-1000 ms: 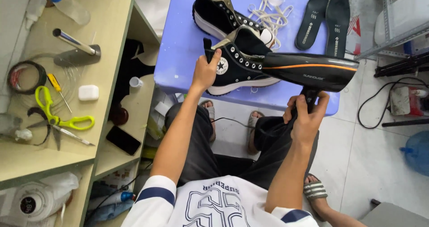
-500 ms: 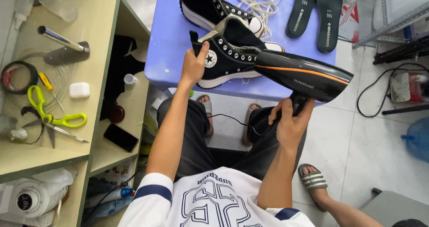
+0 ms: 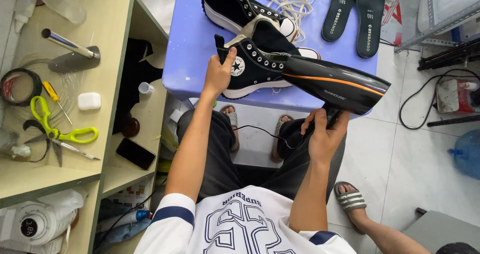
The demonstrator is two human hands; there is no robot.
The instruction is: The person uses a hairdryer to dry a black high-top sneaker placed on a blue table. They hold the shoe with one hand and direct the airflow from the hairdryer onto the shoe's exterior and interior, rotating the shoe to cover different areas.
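Nearest the camera, the right hand (image 3: 324, 134) is wrapped tightly around the handle of a glossy black hair dryer with an orange stripe (image 3: 334, 83), its thin black cord (image 3: 260, 132) trailing down across the lap. The dryer's barrel lies level, its nozzle end pointing left and almost touching the side of the shoe. It looks like hard, smooth plastic, fairly light but top-heavy, so the handle is the sure place to hold it.

Just beyond, the left hand (image 3: 218, 75) grasps the heel of a black canvas high-top sneaker with a thick white platform sole (image 3: 256, 64), thumb up along the heel tab. The shoe stands upright on the near edge of a small pale-blue plastic table (image 3: 189, 44), toe pointing right. Its canvas upper seems soft and yielding, while the chunky sole is stiff and gives it some weight; the heel counter or sole offers the firmest hold.

Farther back on the table stands the matching second sneaker (image 3: 235, 6), with a tangle of cream laces (image 3: 295, 4) behind it and two dark insoles (image 3: 356, 14) lying side by side to the right.

Off to the left, a wooden shelf (image 3: 115, 34) carries yellow-green scissors (image 3: 55, 129) and a roll of black tape (image 3: 20, 86).
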